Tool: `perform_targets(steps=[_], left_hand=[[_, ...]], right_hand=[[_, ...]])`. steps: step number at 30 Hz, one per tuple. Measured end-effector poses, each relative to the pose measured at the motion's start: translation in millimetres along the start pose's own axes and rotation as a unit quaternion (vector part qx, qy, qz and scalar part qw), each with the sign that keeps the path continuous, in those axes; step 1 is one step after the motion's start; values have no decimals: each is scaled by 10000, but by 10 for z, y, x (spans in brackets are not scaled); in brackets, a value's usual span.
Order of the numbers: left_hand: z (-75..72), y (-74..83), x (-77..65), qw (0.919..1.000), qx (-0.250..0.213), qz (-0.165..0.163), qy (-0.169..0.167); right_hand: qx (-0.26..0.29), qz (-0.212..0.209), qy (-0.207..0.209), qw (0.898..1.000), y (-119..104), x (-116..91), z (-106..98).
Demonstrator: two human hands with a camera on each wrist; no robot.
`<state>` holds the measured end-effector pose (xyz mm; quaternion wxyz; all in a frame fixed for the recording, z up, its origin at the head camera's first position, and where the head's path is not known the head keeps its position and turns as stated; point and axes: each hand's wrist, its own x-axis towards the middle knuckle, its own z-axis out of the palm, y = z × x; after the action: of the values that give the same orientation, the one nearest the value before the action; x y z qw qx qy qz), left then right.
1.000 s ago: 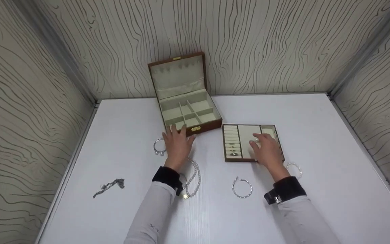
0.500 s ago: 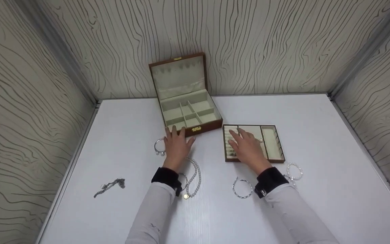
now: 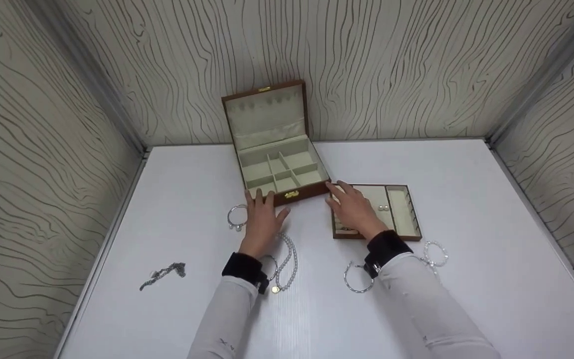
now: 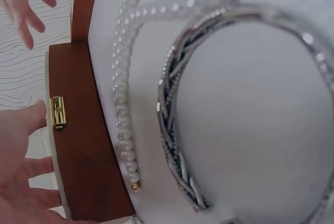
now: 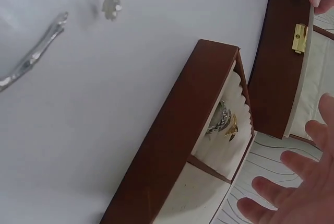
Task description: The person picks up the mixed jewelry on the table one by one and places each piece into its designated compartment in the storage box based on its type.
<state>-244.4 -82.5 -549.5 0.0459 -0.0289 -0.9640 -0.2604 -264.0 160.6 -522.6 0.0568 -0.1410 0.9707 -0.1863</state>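
Observation:
A brown jewelry box [image 3: 292, 188] stands with its lid up and its cream compartments showing. My left hand [image 3: 262, 219] touches its front edge, fingers spread and straight. My right hand [image 3: 354, 207] is over the left part of the jewelry tray [image 3: 376, 236], with extended fingertips near the box's front right corner; contact there is unclear. It holds nothing. Two pearl earrings [image 3: 383, 208] sit in the tray's middle section. Several rings [image 5: 224, 119] stand in the ring slots in the right wrist view; my right hand partly hides these slots in the head view.
A pearl necklace [image 3: 294, 264] and a braided bangle [image 4: 172, 93] lie near my left wrist. Another bangle [image 3: 237, 214] lies left of that hand, a chain [image 3: 165, 274] farther left. A silver bangle [image 3: 358, 290] and a beaded bracelet [image 3: 435, 253] lie near my right forearm.
My right hand has moved left across the tray, from its right part toward the box corner, uncovering the pearl earrings and right compartment. My left hand stays at the box's front edge.

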Motion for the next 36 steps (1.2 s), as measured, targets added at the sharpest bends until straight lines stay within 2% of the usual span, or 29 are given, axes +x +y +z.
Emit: perform_targets(steps=[4,11,16,19,25,29,36], left_hand=[[-19,-1,-53,9997,-228,-19,-83],[-111,-61,-126,9991,-355,97,-201],[-169,-102,-184,9975,-671,81,-210],[-194,-120,-214,9952,-943,-54,-247],[-226,-152,-268,9857,-1600,-405,-352],[-224,-173,-301,9836,-1729,-443,-262],[-210,-173,-405,9825,-1811,-431,-43]], right_hand=[[37,-51,1,10000,-5,32,16],[-151,-463,-87,9988,-1,21,58],[39,-555,-89,9984,-32,9,50],[57,-664,-56,9978,-57,-5,33],[102,-957,194,9952,-94,-92,34],[193,-967,333,9946,-127,-164,52],[615,-692,434,9948,-174,-294,100]])
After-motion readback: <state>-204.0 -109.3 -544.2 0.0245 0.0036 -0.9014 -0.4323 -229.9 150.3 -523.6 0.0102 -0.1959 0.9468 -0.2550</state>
